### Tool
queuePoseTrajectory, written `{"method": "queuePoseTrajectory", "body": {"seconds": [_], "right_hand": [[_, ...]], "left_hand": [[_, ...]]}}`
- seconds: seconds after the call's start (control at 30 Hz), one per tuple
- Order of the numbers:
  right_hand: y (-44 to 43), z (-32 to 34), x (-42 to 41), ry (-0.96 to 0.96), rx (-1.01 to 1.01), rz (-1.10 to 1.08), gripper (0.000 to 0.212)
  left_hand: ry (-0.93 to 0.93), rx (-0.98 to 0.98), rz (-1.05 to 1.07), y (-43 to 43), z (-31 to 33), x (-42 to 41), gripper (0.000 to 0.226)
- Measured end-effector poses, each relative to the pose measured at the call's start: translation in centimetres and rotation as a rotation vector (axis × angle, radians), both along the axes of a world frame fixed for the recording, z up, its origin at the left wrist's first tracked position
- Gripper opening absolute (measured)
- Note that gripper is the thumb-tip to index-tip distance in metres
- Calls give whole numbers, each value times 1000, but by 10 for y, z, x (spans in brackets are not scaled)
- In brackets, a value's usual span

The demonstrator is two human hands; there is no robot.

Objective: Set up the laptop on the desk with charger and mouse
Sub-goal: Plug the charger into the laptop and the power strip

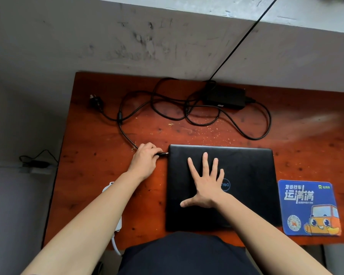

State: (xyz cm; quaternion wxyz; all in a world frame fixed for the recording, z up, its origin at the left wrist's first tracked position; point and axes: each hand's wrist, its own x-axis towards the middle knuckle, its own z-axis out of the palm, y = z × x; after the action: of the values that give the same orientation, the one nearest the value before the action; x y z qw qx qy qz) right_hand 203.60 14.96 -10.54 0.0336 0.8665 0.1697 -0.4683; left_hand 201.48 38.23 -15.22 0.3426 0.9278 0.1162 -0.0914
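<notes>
One step is under way in the head view: left hand pinches the charger plug at the closed laptop's left edge, while right hand lies spread flat on its lid. Wall plug lies loose on the desk. No mouse is visible.

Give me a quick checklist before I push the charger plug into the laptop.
1. Laptop steadied: right hand lies flat on the closed laptop. Ok.
2. Plug grip: left hand pinches the charger plug, its tip at the laptop's left edge. Ok.
3. Plug lined up with the port: the port is hidden from this view. Cannot tell.
4. Cable slack: the cable runs in loose loops to the power brick. Ok.
5. Mains side: the wall plug lies on the desk, in no socket. Not ok.
6. Mouse: the mouse pad is beside the laptop, with no mouse in view. Not ok.
</notes>
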Motion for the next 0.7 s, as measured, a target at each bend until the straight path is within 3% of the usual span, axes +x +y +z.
{"method": "queuePoseTrajectory", "body": {"seconds": [0.27,0.7], "right_hand": [[-2,-7,0,-16,11,-6,152],[-4,-5,-7,-119,38,-11,151]], "left_hand": [[-14,34,-84,-4,1,11,25],[-63,19,-16,-2,4,-5,24]]}}
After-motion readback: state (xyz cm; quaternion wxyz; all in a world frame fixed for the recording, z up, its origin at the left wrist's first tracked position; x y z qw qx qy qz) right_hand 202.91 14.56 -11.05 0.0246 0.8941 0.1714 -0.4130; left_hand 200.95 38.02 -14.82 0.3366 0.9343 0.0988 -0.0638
